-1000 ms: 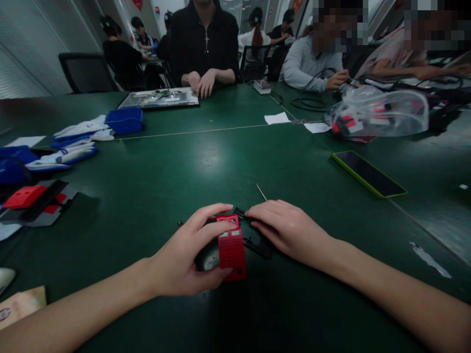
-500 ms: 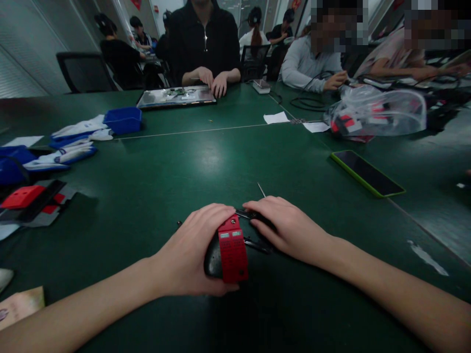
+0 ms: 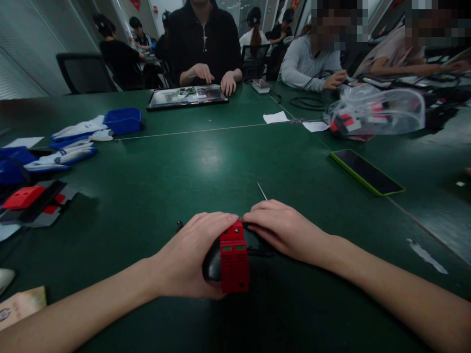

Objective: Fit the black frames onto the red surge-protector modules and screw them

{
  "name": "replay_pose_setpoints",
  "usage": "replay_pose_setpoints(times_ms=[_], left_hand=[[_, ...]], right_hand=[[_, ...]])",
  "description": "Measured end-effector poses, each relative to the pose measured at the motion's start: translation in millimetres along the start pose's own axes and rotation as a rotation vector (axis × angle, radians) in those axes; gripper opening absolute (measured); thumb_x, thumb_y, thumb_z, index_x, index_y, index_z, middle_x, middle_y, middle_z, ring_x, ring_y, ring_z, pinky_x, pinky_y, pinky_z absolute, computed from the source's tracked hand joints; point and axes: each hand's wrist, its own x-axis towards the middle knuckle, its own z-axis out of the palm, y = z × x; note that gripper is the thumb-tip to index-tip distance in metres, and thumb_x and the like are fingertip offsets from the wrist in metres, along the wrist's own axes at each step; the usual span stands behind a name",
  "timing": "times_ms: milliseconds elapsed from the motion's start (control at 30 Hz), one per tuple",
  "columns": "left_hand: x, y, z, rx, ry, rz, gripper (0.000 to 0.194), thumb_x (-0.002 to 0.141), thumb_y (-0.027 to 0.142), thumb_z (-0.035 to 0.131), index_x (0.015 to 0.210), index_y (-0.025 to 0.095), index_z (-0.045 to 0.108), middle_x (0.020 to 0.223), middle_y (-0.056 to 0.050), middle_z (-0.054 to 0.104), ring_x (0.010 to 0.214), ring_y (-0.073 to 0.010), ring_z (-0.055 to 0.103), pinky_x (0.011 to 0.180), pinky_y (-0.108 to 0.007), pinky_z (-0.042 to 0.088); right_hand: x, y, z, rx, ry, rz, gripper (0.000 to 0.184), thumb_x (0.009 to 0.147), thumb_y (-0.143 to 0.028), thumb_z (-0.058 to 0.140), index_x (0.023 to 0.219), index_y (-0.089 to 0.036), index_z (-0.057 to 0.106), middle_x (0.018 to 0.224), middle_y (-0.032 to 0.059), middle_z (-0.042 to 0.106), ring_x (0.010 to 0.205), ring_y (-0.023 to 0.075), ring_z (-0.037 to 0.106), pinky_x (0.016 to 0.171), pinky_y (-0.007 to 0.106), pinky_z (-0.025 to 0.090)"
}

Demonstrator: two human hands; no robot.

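My left hand (image 3: 187, 257) is wrapped round a red surge protector module (image 3: 234, 262) with two small windows and a screw at its top. A rounded black piece (image 3: 212, 264) sits against the module inside the same grip. My right hand (image 3: 285, 228) has its fingers closed just right of the module, on a dark part mostly hidden beneath them. A slim black plastic strip (image 3: 260, 252) shows under that hand. Beyond its knuckles a thin metal rod (image 3: 262, 191) sticks out. A small black knob (image 3: 179, 225) shows behind my left hand.
A phone in a green case (image 3: 368, 172) lies right. Blue trays (image 3: 123, 120), gloves (image 3: 61, 156) and red-and-grey parts (image 3: 33, 202) lie left. A plastic bag (image 3: 390, 110) is at far right. Across the green table, a person works on a flat panel (image 3: 187, 97).
The red module has tilted and moved slightly down toward me. My right fingers have closed in nearer its top. Across the table, the flat panel has shifted right.
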Motion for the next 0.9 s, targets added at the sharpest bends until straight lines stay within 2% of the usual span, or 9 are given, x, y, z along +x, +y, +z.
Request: replay_pose_setpoints(times_ms=[133, 433, 567, 900], left_hand=[[1.9, 1.4, -3.3, -0.033, -0.050, 0.019, 0.122, 0.055, 0.032, 0.094, 0.154, 0.028, 0.022, 0.148, -0.018, 0.053, 0.133, -0.0386, 0.055, 0.112, -0.055, 0.047], [7.8, 4.9, -4.3, -0.102, -0.053, -0.079, 0.105, 0.059, 0.037, 0.093, 0.147, 0.025, 0.036, 0.142, -0.013, 0.057, 0.128, -0.0349, 0.058, 0.111, -0.052, 0.048], [7.2, 5.1, -3.6, -0.065, -0.070, -0.099, 0.107, 0.058, 0.039, 0.093, 0.147, 0.025, 0.034, 0.143, -0.015, 0.056, 0.129, -0.0367, 0.057, 0.111, -0.054, 0.047], [8.1, 3.2, -4.2, -0.021, -0.106, -0.150, 0.110, 0.058, 0.047, 0.092, 0.149, 0.024, 0.035, 0.145, -0.016, 0.056, 0.127, -0.0374, 0.059, 0.110, -0.054, 0.048]], right_hand=[[0.9, 0.6, 2.9, -0.002, 0.023, -0.016, 0.025, 0.105, -0.020, 0.044, 0.123, -0.016, 0.061, 0.107, 0.0101, 0.071, 0.097, 0.0210, 0.066, 0.086, 0.036, 0.053], [1.8, -1.9, 3.7, -0.020, 0.036, 0.035, 0.021, 0.103, -0.023, 0.050, 0.119, -0.016, 0.062, 0.108, 0.0101, 0.071, 0.101, 0.0240, 0.065, 0.091, 0.043, 0.051], [1.1, 0.5, 1.8, -0.044, 0.062, 0.042, 0.019, 0.102, -0.027, 0.054, 0.115, -0.016, 0.065, 0.114, 0.0109, 0.071, 0.109, 0.0254, 0.065, 0.098, 0.046, 0.048], [3.1, 1.4, 1.8, -0.041, 0.047, 0.045, 0.019, 0.102, -0.026, 0.054, 0.109, -0.018, 0.069, 0.112, 0.0095, 0.072, 0.107, 0.0238, 0.066, 0.096, 0.044, 0.049]])
